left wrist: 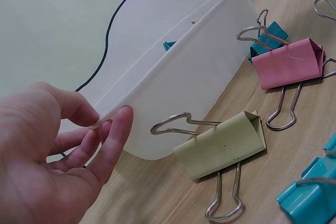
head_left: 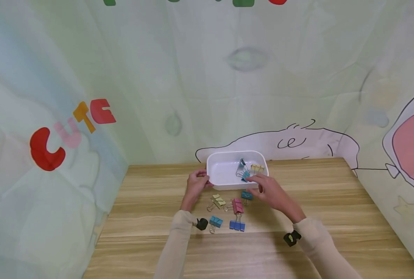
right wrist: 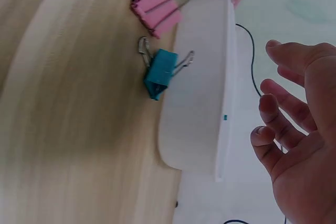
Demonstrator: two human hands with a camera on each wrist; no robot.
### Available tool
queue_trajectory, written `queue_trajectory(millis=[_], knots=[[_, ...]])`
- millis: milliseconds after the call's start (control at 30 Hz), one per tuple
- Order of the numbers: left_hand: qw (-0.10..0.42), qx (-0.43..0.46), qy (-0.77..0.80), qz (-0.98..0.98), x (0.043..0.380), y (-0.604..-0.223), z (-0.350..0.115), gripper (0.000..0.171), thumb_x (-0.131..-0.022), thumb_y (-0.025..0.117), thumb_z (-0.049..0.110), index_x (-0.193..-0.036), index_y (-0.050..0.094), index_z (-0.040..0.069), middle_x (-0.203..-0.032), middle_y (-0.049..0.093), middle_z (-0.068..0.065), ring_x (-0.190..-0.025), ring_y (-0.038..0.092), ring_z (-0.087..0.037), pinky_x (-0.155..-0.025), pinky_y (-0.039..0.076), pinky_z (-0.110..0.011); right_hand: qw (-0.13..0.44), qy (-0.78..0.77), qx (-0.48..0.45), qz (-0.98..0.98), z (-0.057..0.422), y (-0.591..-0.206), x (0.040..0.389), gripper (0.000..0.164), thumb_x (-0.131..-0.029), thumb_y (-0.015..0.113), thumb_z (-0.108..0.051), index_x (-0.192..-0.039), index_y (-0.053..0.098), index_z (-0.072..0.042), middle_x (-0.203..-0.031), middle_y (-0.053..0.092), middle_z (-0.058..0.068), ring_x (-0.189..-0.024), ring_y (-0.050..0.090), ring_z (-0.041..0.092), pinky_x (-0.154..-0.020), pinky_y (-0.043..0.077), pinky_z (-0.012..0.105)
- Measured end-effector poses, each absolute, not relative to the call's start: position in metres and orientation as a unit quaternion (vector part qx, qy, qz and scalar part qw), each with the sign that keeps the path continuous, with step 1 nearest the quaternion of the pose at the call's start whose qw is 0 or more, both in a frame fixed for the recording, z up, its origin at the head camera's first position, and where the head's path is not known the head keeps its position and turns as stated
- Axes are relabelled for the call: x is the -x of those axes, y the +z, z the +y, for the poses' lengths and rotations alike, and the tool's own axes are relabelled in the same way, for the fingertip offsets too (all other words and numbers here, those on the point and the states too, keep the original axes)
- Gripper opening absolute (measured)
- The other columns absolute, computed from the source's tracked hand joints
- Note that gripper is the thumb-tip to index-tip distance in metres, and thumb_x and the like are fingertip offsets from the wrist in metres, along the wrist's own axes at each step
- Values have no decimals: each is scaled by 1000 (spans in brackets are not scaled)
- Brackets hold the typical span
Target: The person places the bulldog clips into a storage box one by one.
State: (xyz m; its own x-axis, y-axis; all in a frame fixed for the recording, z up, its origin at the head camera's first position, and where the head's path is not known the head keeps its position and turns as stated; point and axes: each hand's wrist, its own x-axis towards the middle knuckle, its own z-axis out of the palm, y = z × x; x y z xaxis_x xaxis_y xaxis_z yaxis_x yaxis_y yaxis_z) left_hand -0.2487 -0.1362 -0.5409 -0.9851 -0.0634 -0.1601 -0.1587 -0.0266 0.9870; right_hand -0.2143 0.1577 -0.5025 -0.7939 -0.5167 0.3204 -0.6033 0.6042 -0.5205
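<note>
My left hand [head_left: 196,184] pinches the rim of a white plastic tray [head_left: 221,170] at its left front corner, thumb and fingers on either side. Over the tray's right front edge is my right hand [head_left: 271,190], its fingers loosely bent and apart. The right wrist view shows nothing between those fingers. Inside the tray lie teal binder clips [head_left: 245,176] and a yellow binder clip [head_left: 257,168]. Just in front of the tray, below my right fingers, sits another teal binder clip [right wrist: 161,71].
On the wooden table [head_left: 151,217], a pale yellow binder clip [left wrist: 220,145], a pink binder clip [left wrist: 289,64], a light blue binder clip [head_left: 215,221] and a dark blue binder clip [head_left: 237,225] lie between my forearms. A printed curtain [head_left: 179,97] stands behind the tray.
</note>
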Motion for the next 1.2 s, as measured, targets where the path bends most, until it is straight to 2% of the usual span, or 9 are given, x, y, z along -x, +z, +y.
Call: queue_trajectory(millis=[133, 300, 433, 567, 733, 933, 1033, 1200], knots=[[25, 80, 712, 697, 249, -543, -135, 37, -99, 58, -5, -133, 53, -17, -118, 56, -24, -96, 68, -45, -93, 63, -51, 55, 319, -314, -892, 159, -516, 210, 35, -91, 81, -14, -123, 73, -5, -100, 70, 5, -66, 49, 7, -53, 47, 21], [17, 80, 713, 696, 248, -543, -134, 36, -97, 59, -6, -131, 54, -17, -113, 56, -21, -90, 70, -39, -87, 66, -45, 42, 324, -311, -893, 162, -529, 206, 35, -91, 80, -14, -124, 73, -6, -104, 72, 9, -66, 48, 3, -54, 47, 20], [14, 80, 715, 694, 248, -542, -133, 36, -96, 59, -8, -130, 55, -18, -112, 56, -21, -86, 70, -34, -87, 66, -46, 35, 326, -306, -894, 163, -538, 203, 35, -92, 80, -11, -125, 72, -3, -110, 71, 12, -67, 48, 3, -56, 49, 20], [17, 85, 713, 695, 248, -542, -133, 35, -96, 59, -8, -130, 55, -17, -112, 56, -21, -82, 69, -27, -89, 65, -47, 26, 325, -296, -898, 164, -547, 204, 37, -91, 80, -10, -126, 72, -4, -109, 71, 10, -69, 50, 5, -59, 51, 20], [18, 90, 713, 695, 248, -543, -134, 36, -97, 59, -6, -132, 54, -16, -114, 55, -20, -88, 70, -33, -91, 64, -47, 20, 316, -285, -904, 164, -561, 209, 38, -91, 81, -13, -127, 72, -6, -114, 72, 7, -78, 57, 12, -67, 55, 24], [18, 88, 711, 697, 249, -542, -134, 35, -97, 59, -7, -131, 55, -17, -114, 56, -21, -89, 70, -35, -90, 65, -45, 25, 320, -273, -907, 163, -576, 213, 38, -91, 80, -11, -127, 72, -5, -123, 70, 12, -102, 64, 25, -86, 60, 43], [17, 88, 711, 698, 249, -542, -134, 35, -97, 59, -7, -130, 56, -17, -113, 56, -21, -88, 70, -34, -88, 66, -43, 28, 320, -267, -908, 162, -581, 214, 37, -91, 80, -10, -127, 72, -5, -122, 71, 12, -102, 65, 25, -88, 60, 46], [12, 84, 715, 694, 248, -542, -132, 36, -95, 59, -10, -130, 54, -19, -112, 55, -22, -84, 70, -32, -86, 66, -45, 35, 312, -259, -913, 161, -583, 214, 34, -91, 79, -8, -124, 74, -6, -119, 72, 10, -96, 64, 23, -84, 60, 43]])
